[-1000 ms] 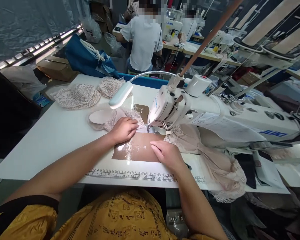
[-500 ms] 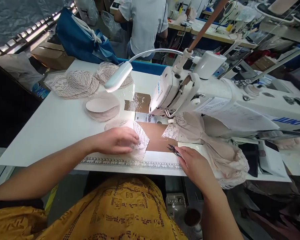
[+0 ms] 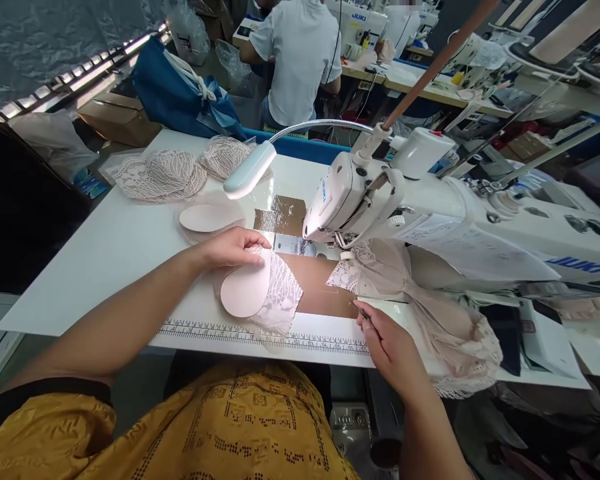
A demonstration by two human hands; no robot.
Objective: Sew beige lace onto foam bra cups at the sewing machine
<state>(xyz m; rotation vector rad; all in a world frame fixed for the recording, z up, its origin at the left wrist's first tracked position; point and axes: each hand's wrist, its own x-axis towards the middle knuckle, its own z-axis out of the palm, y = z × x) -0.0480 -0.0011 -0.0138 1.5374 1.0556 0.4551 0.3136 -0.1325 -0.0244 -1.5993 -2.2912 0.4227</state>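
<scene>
My left hand (image 3: 235, 248) pinches the upper edge of a lace bra cup (image 3: 286, 293), thumb below and fingers above. A pale oval pad (image 3: 245, 291) lies over the cup's left part, just under my thumb. The cup rests partly on a brown sheet (image 3: 320, 287), left of the needle area of the sewing machine (image 3: 350, 200). In my right hand (image 3: 391, 343) is a pair of thread snips (image 3: 363, 309), mostly hidden by the fingers, by the table's front edge. Beyond the tips, a lace-trimmed beige garment (image 3: 415, 293) spreads to the right.
Another oval-padded cup (image 3: 210, 215) and lace cups (image 3: 173, 175) lie at the table's back left. A lamp (image 3: 250, 170) hangs over the middle. A ruler strip (image 3: 325, 343) runs along the front edge. A person (image 3: 300, 60) sits beyond the table.
My left hand has moved up and slightly left on the lace cup, and the pale oval pad now shows on it. The snips have turned in my right hand, so their blades show less.
</scene>
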